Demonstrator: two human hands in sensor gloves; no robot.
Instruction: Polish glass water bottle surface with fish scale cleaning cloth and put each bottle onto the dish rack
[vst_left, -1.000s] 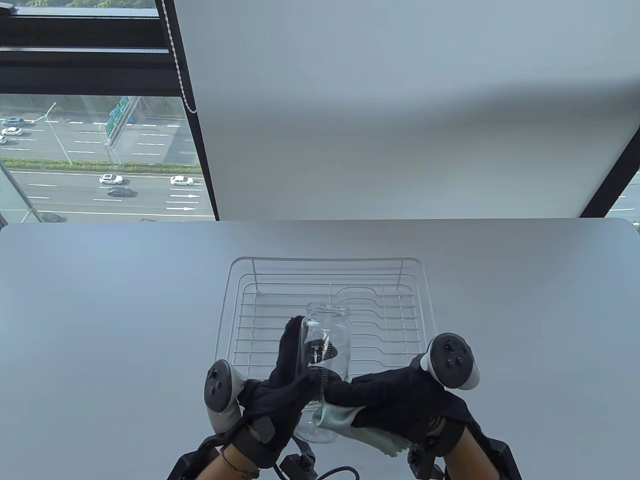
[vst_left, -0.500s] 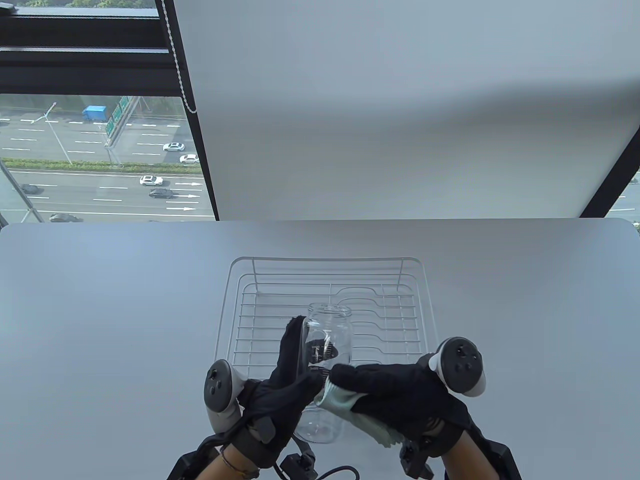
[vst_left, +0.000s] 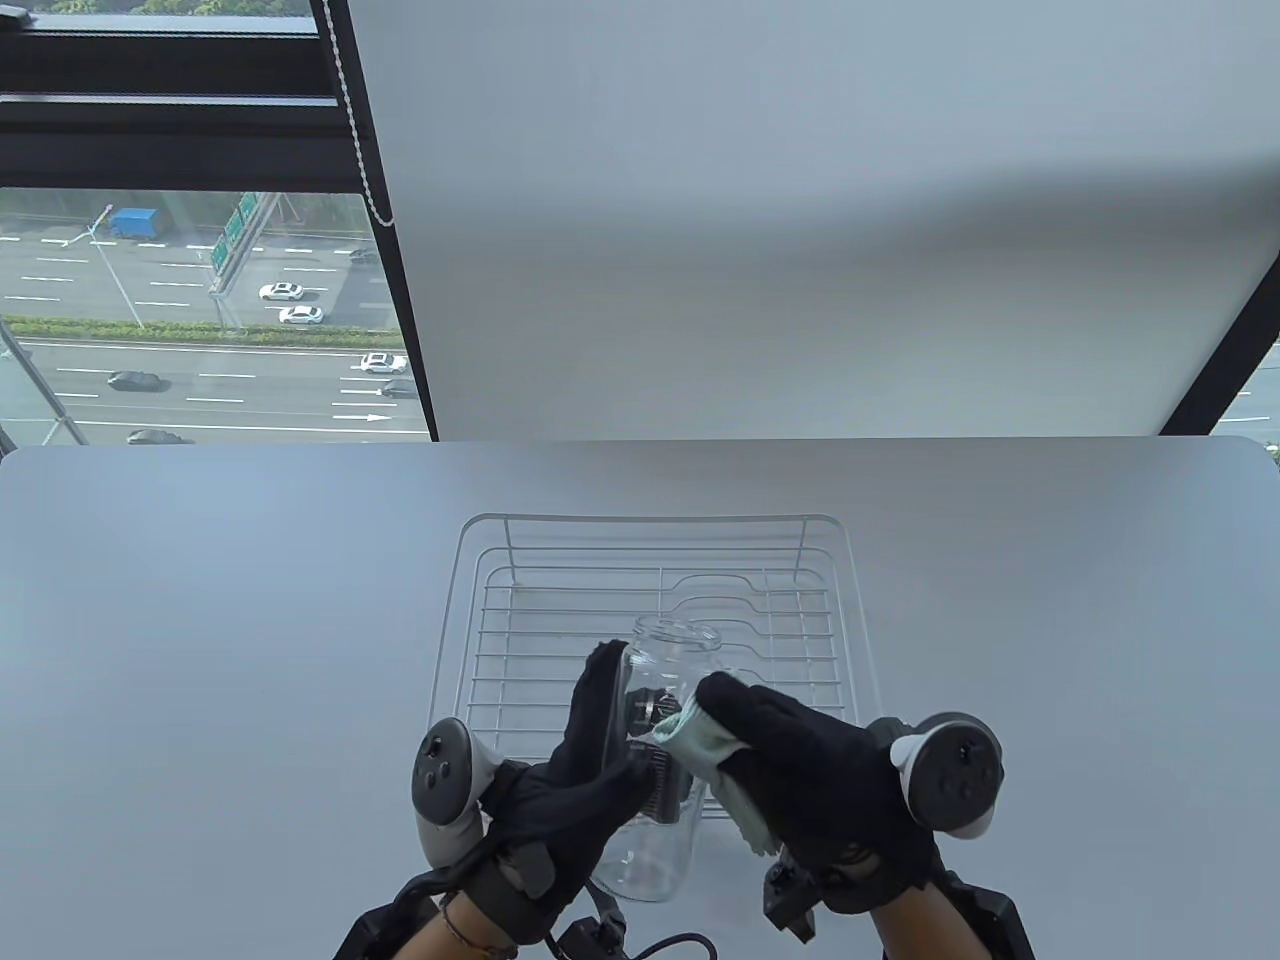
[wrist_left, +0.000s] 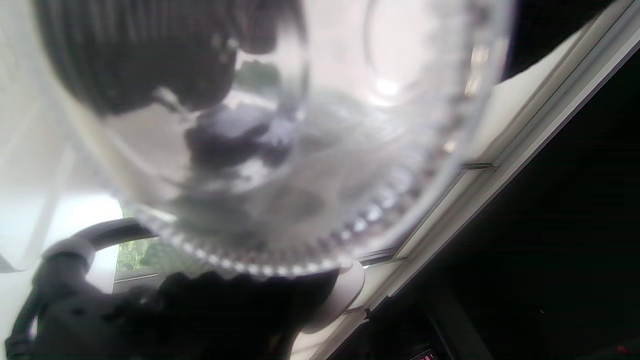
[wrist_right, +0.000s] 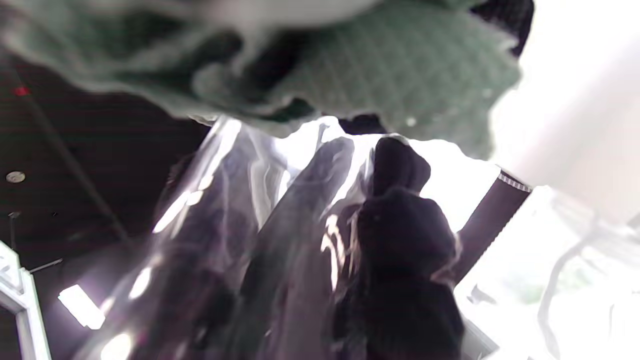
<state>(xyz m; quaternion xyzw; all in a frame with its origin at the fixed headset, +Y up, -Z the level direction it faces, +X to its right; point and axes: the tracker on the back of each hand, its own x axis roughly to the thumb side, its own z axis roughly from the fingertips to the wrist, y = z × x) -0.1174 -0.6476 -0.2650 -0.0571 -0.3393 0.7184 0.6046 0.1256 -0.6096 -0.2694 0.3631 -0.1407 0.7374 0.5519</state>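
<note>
A clear glass bottle is held tilted above the table's front edge, its open mouth toward the white wire dish rack. My left hand grips its left side, fingers wrapped round the body. My right hand holds the pale green cloth and presses it against the bottle's right upper side. The left wrist view looks at the bottle's round base from close up. The right wrist view has the green cloth at the top and the bottle's glass wall below, with the left hand's fingers on it.
The rack stands mid-table, behind the hands, with no bottle in it. Bare grey table lies to its left and right. A window with a blind and bead chain is beyond the far edge. Cables hang below my wrists.
My right hand with the cloth slid up the bottle from its lower part to near the shoulder. The bottle shifted slightly right. My left hand kept its grip.
</note>
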